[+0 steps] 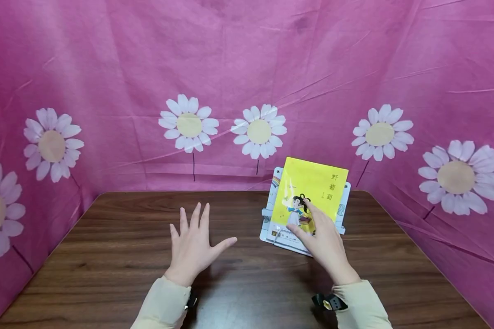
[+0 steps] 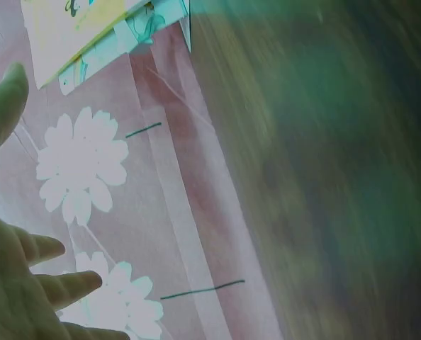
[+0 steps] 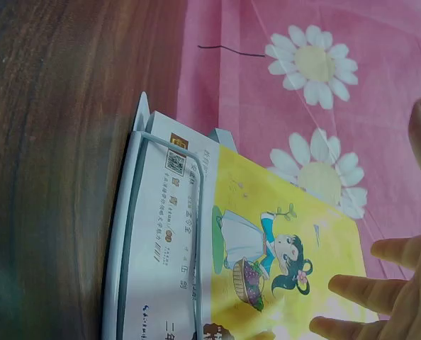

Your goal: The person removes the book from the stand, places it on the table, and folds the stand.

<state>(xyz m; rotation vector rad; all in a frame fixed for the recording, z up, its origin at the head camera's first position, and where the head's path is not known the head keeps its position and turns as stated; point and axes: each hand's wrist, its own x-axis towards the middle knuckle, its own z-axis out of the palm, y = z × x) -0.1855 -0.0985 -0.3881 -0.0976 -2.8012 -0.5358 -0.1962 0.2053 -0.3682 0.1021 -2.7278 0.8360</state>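
Book point(image 1: 290, 183) with a yellow cover leans back on a stand point(image 1: 265, 232), which is on the far right part of the bench point(image 1: 119, 256). The edges of the stand, white with small coloured pictures, show at both sides of the book. In the right wrist view, a bar point(image 3: 198, 248) crosses before the lower, white part of the cover. This cover bears a printed girl point(image 3: 267, 248) with a basket point(image 3: 242, 283), and dark characters point(image 1: 332, 177) near its upper right corner. The right hand point(image 1: 327, 242) is in front of the book, with its fingers apart; I cannot tell if any fingertip touches the cover. The left hand point(image 1: 192, 246) is over the bench, to the left of the book and well apart from it; its fingers are straight and widely apart. Both sleeves point(image 1: 164, 299) have a pale cream colour, and a black device point(image 1: 333, 302) sits at the right wrist. Behind the bench hangs a pink cloth point(image 1: 148, 55), printed with white flowers point(image 1: 189, 124).
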